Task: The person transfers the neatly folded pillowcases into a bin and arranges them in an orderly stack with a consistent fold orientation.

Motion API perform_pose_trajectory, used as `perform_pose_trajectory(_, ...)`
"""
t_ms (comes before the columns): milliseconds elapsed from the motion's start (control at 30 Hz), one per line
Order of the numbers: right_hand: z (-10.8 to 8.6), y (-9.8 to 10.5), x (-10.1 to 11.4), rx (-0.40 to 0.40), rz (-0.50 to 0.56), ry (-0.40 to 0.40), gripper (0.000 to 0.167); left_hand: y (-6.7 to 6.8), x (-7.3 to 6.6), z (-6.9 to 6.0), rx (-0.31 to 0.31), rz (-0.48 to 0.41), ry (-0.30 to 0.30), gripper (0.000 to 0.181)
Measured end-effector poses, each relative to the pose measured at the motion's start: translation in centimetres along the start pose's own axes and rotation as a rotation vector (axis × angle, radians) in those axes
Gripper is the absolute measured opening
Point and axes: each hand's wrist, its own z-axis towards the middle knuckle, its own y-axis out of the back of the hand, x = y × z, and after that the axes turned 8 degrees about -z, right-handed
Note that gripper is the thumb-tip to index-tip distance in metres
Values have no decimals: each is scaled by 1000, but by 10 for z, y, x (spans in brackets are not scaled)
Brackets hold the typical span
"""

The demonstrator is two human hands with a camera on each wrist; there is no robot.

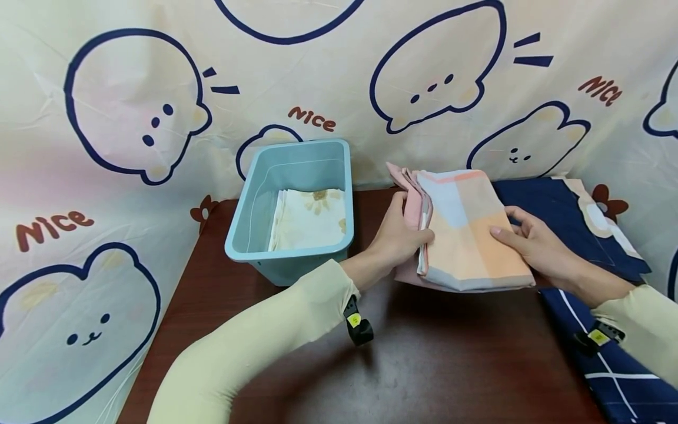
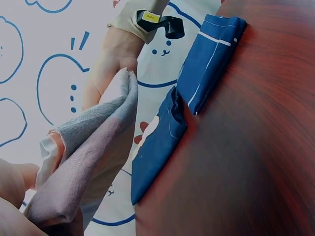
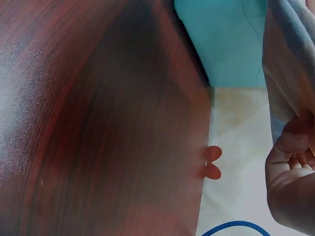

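Note:
A folded checked cloth (image 1: 471, 229) in orange, peach, pale blue and grey, with pink layers at its left side, is held up above the table. The left hand (image 1: 399, 235) grips its left edge, thumb on the front. At the right edge, the right hand (image 1: 529, 241) pinches the cloth between thumb and fingers. The left wrist view shows the cloth (image 2: 93, 152) from its folded grey and pink edge, with part of the left hand (image 2: 17, 196) at the lower left. In the right wrist view, the right hand (image 3: 295, 172) holds the cloth (image 3: 290, 73).
A blue-green bin (image 1: 296, 257) with a folded floral cloth (image 1: 312, 218) inside stands at the back left of the brown table (image 1: 450, 365). Dark blue folded fabrics (image 1: 545, 206) lie along the right side, one with white lines (image 1: 620, 359). A printed curtain (image 1: 265, 76) hangs behind.

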Motion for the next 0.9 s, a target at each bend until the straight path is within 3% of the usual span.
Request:
perform_pose_trajectory(267, 1, -5, 9, -18, -32, 29, 34, 13, -3, -4, -2, 2, -22, 73)
perform_pose_trajectory(633, 6, -13, 22, -10, 17, 97, 40, 30, -7, -7, 4, 9, -71, 69)
perform_pose_trajectory(900, 11, -22, 30, -24, -29, 95, 50, 41, -5, -10, 9, 5, -84, 72)
